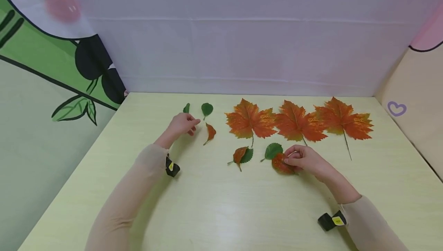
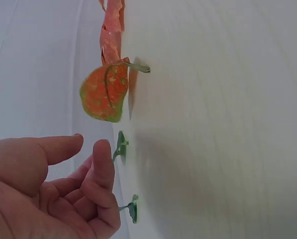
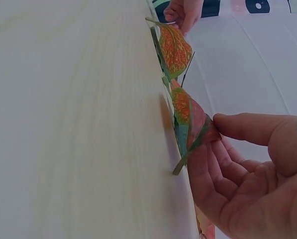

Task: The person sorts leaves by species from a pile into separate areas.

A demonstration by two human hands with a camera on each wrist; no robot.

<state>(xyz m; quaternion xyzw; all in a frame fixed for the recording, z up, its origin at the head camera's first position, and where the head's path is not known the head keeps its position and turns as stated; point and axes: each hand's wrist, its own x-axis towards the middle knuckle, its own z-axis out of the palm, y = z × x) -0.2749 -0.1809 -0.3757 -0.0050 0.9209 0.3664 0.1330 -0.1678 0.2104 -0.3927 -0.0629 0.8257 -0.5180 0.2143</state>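
Note:
In the head view my right hand (image 1: 306, 160) pinches a small orange-red leaf (image 1: 281, 164) between thumb and fingers, low over the table. The right wrist view shows that leaf (image 3: 200, 124) folded lengthwise, its green stem pointing down. Touching or overlapping it is a round green leaf (image 1: 273, 150). My left hand (image 1: 182, 125) hovers at the left, fingers loosely bent, holding nothing. Beside its fingertips lies a small curled orange leaf (image 1: 209, 132). Beyond it are two green leaves, one upper (image 1: 207, 108) and one partly hidden by the hand (image 1: 186, 108).
Three large orange maple leaves, left (image 1: 250, 119), middle (image 1: 299, 122) and right (image 1: 343, 119), line the back of the pale table (image 1: 207, 205). Between the hands, an orange leaf (image 1: 239, 154) lies over a green leaf (image 1: 247, 156). A light cloth (image 1: 242, 51) hangs behind.

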